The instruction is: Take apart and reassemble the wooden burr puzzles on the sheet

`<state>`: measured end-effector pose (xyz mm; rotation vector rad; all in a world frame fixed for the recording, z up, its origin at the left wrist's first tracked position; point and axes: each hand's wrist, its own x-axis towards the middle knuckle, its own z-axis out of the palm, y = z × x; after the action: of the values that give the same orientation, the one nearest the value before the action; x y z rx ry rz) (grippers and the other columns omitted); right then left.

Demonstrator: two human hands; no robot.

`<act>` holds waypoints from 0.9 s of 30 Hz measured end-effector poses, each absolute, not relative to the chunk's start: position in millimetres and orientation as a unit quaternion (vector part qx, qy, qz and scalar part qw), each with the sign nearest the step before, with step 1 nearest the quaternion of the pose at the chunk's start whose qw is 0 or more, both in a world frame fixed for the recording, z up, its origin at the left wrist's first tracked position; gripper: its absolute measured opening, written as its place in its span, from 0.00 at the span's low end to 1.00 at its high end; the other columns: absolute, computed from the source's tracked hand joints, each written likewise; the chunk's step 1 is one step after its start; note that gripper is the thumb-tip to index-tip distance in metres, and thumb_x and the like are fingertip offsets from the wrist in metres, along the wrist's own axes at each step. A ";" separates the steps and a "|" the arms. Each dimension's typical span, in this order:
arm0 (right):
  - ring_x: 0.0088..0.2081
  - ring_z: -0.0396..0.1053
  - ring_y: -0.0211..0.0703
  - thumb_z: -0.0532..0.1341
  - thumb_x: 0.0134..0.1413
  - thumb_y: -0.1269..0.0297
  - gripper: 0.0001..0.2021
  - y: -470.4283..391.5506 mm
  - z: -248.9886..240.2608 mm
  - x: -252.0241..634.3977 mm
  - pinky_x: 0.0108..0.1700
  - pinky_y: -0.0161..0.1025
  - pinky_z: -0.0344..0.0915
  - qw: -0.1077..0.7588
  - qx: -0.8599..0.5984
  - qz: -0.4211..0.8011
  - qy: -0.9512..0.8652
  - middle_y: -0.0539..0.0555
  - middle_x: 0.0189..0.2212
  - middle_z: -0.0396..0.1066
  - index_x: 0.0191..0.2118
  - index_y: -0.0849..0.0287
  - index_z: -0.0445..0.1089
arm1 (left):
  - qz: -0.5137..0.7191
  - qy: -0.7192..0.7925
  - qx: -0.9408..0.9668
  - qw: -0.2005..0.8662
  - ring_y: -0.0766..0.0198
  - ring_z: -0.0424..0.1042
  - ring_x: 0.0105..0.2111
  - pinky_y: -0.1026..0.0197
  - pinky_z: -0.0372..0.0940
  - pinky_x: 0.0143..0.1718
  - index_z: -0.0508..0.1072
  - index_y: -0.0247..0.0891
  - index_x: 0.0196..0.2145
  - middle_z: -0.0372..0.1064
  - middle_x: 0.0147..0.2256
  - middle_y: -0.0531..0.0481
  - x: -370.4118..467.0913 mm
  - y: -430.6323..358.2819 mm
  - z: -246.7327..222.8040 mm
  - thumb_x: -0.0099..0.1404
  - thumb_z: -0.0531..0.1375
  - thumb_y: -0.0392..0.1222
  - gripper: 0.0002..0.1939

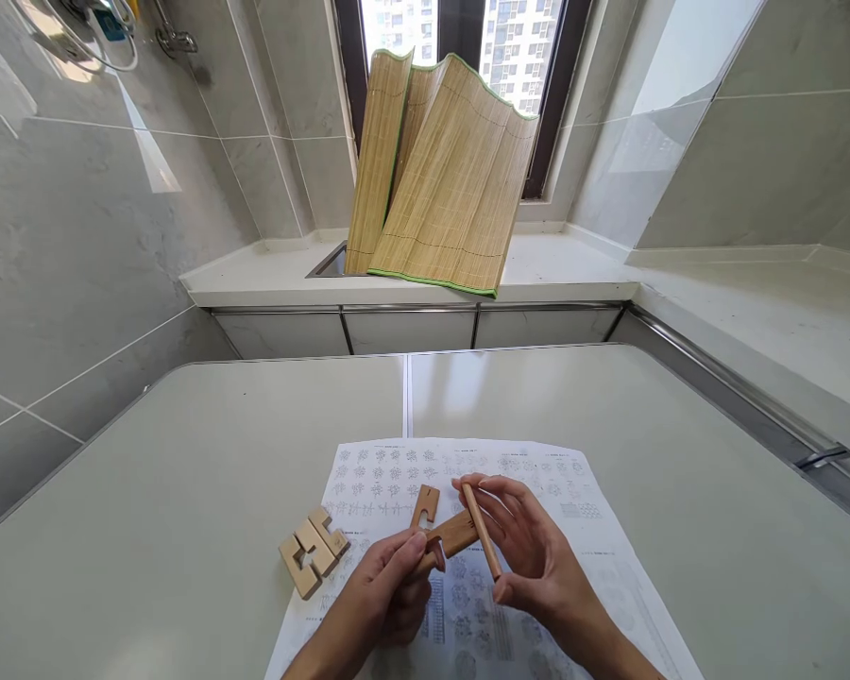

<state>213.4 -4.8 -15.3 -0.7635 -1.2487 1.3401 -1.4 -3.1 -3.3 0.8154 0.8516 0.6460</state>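
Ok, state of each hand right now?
Left hand: closed, holding a notched wooden puzzle piece.
Right hand: holding a narrow wooden piece between thumb and fingers.

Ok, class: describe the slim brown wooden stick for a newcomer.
Find the white printed paper on the pale table. Over it, the right hand holds the slim brown wooden stick; unlike the notched wooden pieces nearby, its visible side is plain.

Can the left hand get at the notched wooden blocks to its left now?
Probably not without letting go: the left hand grips wooden pieces. Otherwise the way looks free, with nothing visible between it and the notched blocks.
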 end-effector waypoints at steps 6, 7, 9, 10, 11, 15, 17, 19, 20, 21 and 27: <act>0.68 0.62 0.63 0.76 0.45 0.41 0.37 -1.8 -21.8 218.1 0.68 0.63 0.60 0.536 -0.298 0.594 -0.521 0.63 0.65 0.66 0.58 0.45 0.65 | 0.280 0.367 0.383 0.800 0.75 0.39 0.14 0.69 0.38 0.14 0.69 0.38 0.34 0.43 0.16 0.66 -1.7 -2.6 -2.3 0.66 0.63 0.65 0.25; 0.68 0.61 0.64 0.77 0.44 0.43 0.37 -0.9 -22.9 219.0 0.67 0.63 0.60 0.535 -0.293 0.597 -0.520 0.63 0.65 0.66 0.58 0.46 0.65 | 0.282 0.365 0.378 0.802 0.75 0.38 0.14 0.69 0.38 0.14 0.69 0.38 0.33 0.43 0.16 0.66 -1.3 -2.7 -1.4 0.66 0.63 0.65 0.25; 0.68 0.61 0.65 0.78 0.43 0.45 0.37 0.4 -24.8 220.6 0.67 0.64 0.60 0.531 -0.286 0.603 -0.522 0.63 0.65 0.65 0.57 0.46 0.66 | 0.284 0.363 0.366 0.809 0.75 0.36 0.15 0.69 0.37 0.14 0.68 0.38 0.33 0.42 0.17 0.67 -1.0 -2.8 -0.2 0.65 0.64 0.64 0.25; 0.69 0.60 0.65 0.78 0.42 0.45 0.38 0.8 -25.4 221.3 0.67 0.64 0.60 0.528 -0.283 0.607 -0.522 0.63 0.66 0.65 0.57 0.46 0.66 | 0.281 0.362 0.362 0.812 0.75 0.36 0.15 0.69 0.36 0.14 0.67 0.38 0.32 0.42 0.17 0.67 -1.2 -2.6 0.0 0.65 0.64 0.64 0.24; 0.69 0.59 0.65 0.79 0.41 0.45 0.38 1.0 -25.8 221.9 0.68 0.64 0.59 0.525 -0.281 0.612 -0.520 0.63 0.66 0.64 0.57 0.46 0.67 | 0.276 0.361 0.360 0.815 0.75 0.36 0.15 0.69 0.36 0.14 0.67 0.39 0.32 0.42 0.17 0.67 -1.7 -2.4 0.1 0.65 0.64 0.64 0.25; 0.71 0.56 0.65 0.82 0.36 0.50 0.40 0.3 -24.9 223.6 0.70 0.61 0.56 0.510 -0.278 0.647 -0.495 0.61 0.68 0.62 0.57 0.44 0.68 | 0.266 0.366 0.368 0.812 0.75 0.36 0.15 0.69 0.38 0.13 0.64 0.39 0.30 0.42 0.17 0.66 -5.1 -0.9 0.5 0.67 0.64 0.63 0.24; 0.71 0.56 0.65 0.83 0.36 0.53 0.40 -0.4 -23.8 223.7 0.70 0.61 0.54 0.508 -0.275 0.656 -0.485 0.60 0.68 0.62 0.57 0.44 0.68 | 0.262 0.367 0.376 0.810 0.75 0.36 0.15 0.69 0.38 0.13 0.64 0.40 0.30 0.42 0.17 0.66 -6.3 -0.2 0.8 0.68 0.62 0.63 0.24; 0.70 0.57 0.65 0.83 0.36 0.55 0.40 -1.5 -22.9 222.6 0.70 0.61 0.54 0.508 -0.275 0.659 -0.481 0.60 0.67 0.62 0.56 0.44 0.68 | 0.256 0.371 0.393 0.801 0.75 0.37 0.14 0.69 0.39 0.13 0.63 0.40 0.31 0.42 0.17 0.66 -6.8 -0.1 -0.1 0.69 0.61 0.63 0.24; 0.70 0.57 0.64 0.83 0.36 0.55 0.39 -2.2 -22.6 221.5 0.70 0.60 0.54 0.503 -0.279 0.661 -0.481 0.59 0.67 0.62 0.56 0.44 0.68 | 0.257 0.376 0.403 0.794 0.75 0.37 0.14 0.69 0.39 0.13 0.62 0.41 0.31 0.43 0.16 0.66 -6.7 -0.4 -1.2 0.69 0.61 0.64 0.24; 0.70 0.57 0.63 0.83 0.37 0.56 0.39 -3.0 -22.4 220.0 0.70 0.60 0.55 0.495 -0.285 0.664 -0.482 0.58 0.67 0.62 0.56 0.43 0.68 | 0.258 0.380 0.412 0.787 0.75 0.38 0.14 0.69 0.40 0.13 0.61 0.41 0.30 0.44 0.16 0.66 -6.5 -0.9 -2.7 0.69 0.61 0.64 0.25; 0.70 0.57 0.62 0.82 0.37 0.55 0.41 -10.9 -26.0 209.3 0.70 0.57 0.55 0.457 -0.305 0.658 -0.514 0.57 0.66 0.62 0.58 0.42 0.66 | 0.258 0.368 0.415 0.791 0.75 0.41 0.13 0.69 0.43 0.13 0.57 0.43 0.29 0.47 0.16 0.66 -1.6 -5.6 -6.9 0.67 0.61 0.67 0.27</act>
<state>209.3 -10.9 -26.0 -0.7519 -1.2676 1.6228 -1.6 -5.6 -6.9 0.8932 0.7931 0.5556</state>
